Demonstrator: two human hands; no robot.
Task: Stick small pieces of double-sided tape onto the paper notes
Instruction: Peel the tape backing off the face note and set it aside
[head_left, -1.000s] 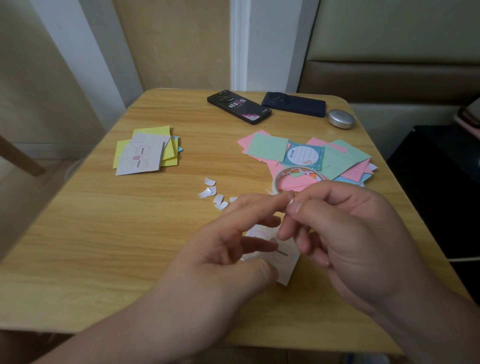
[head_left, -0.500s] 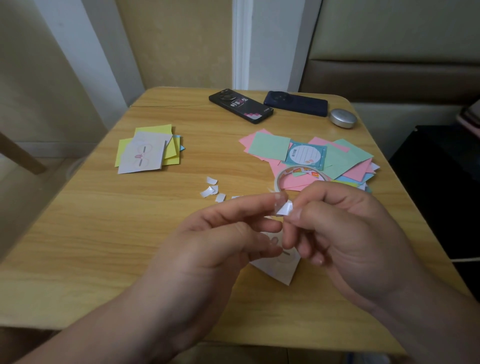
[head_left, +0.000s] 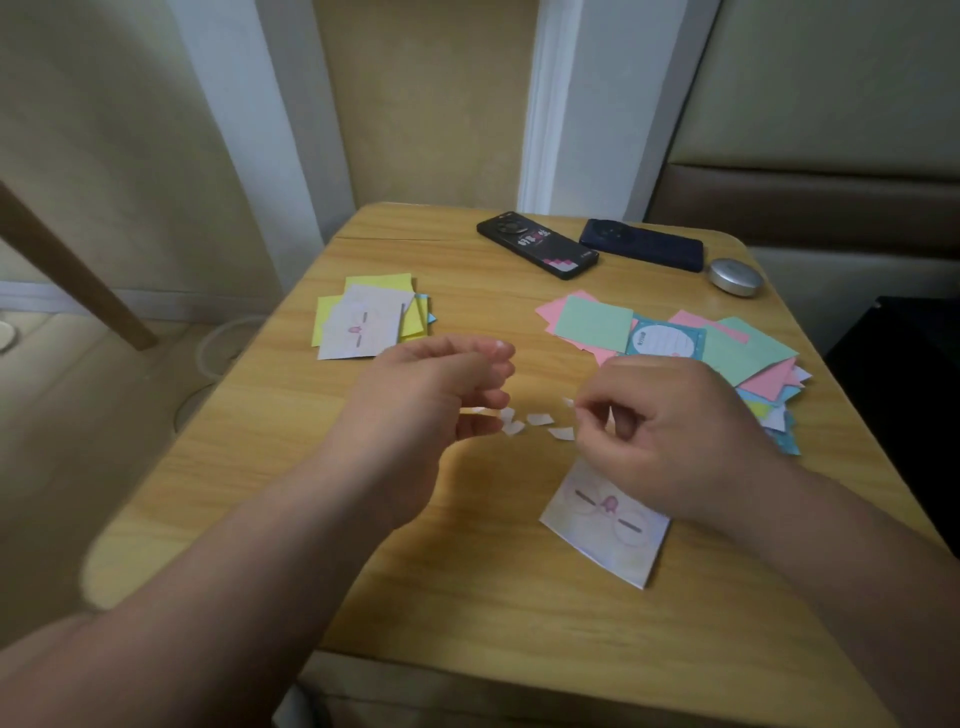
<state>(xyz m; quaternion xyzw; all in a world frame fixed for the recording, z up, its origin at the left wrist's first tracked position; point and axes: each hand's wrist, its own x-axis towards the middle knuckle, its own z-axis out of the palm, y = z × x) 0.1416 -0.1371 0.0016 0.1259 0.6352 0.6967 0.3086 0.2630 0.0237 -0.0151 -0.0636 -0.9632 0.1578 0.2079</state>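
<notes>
Head | left hand (head_left: 431, 405) blurred, grip unclear | right hand (head_left: 670, 431) pinches white tape bit (head_left: 569, 402) | rectangular note (head_left: 608, 535) beneath

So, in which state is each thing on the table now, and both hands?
left hand, pinches a pale strip
right hand, fingertips pinched, content hidden
face note, flat, partly hidden by right hand
white scraps, loose on table
black phone, face down
blue phone, face down
silver case, closed

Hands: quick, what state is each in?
Left hand: loosely curled; white scrap at fingertips, grip cannot be told.
Right hand: curled, seemingly pinching tape piece.
</notes>
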